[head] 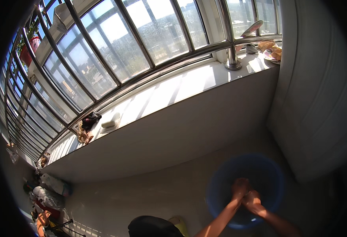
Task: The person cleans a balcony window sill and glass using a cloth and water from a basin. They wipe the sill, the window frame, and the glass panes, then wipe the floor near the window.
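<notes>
A blue plastic basin (213, 204) stands on the floor at the lower right, in shade. Both forearms reach down into it. My left hand (240, 188) is over the middle of the basin, its fingers dim and blurred. Close against its wrist is my right hand (252, 199), with the fingers bent inward. The two hands appear to touch. Whether anything lies between them or in the dark bottom of the basin is too dim to tell.
Metal railings (138, 44) guard the window above a sunlit sill (161, 94). The sill holds a soap bar (110, 121), dark cloth (90, 120) and a plate (271, 59). Bags (47, 197) crowd the left floor; a yellow-green slipper (179, 226) is below.
</notes>
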### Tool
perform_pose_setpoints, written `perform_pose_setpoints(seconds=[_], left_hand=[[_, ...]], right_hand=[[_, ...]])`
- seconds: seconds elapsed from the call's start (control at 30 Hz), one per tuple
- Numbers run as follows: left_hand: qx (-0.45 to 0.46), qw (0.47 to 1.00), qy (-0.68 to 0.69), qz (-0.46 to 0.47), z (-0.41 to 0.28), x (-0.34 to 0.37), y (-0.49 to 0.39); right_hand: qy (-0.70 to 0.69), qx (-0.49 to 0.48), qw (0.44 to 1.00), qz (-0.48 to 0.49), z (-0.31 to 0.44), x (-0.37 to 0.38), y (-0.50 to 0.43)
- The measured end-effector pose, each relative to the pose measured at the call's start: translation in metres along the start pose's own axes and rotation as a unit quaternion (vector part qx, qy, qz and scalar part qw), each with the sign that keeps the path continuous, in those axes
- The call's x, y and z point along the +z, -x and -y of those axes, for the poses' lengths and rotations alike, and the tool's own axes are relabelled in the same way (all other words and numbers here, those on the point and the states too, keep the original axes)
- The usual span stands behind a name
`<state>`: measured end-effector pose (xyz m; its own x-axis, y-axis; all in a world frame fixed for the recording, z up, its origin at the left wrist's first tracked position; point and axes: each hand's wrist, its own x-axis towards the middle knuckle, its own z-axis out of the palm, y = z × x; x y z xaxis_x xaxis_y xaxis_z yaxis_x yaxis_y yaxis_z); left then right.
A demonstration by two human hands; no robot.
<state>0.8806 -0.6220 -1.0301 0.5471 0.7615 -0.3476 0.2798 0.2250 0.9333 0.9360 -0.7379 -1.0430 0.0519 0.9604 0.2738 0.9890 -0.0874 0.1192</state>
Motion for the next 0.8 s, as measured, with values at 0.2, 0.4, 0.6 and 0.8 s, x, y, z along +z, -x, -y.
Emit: perform_pose_setpoints(seconds=[0.2, 0.4, 0.6, 0.8], left_hand=[[-0.028, 0.974, 0.149, 0.170, -0.099, -0.036, 0.016], [0.026, 0.814, 0.409, 0.411, -0.136, -0.055, 0.030], [-0.040, 0.889, 0.298, 0.345, -0.129, -0.048, 0.029], [-0.083, 0.939, 0.296, 0.153, -0.109, -0.030, 0.032]], right_hand=[[-0.629, 0.306, 0.697, 0.157, -0.032, -0.113, -0.072], [-0.904, 0.173, 0.163, 0.356, -0.058, -0.136, -0.071], [-0.863, 0.261, 0.276, 0.333, -0.045, -0.119, -0.066], [-0.746, 0.378, 0.468, 0.285, -0.025, -0.115, -0.068]])
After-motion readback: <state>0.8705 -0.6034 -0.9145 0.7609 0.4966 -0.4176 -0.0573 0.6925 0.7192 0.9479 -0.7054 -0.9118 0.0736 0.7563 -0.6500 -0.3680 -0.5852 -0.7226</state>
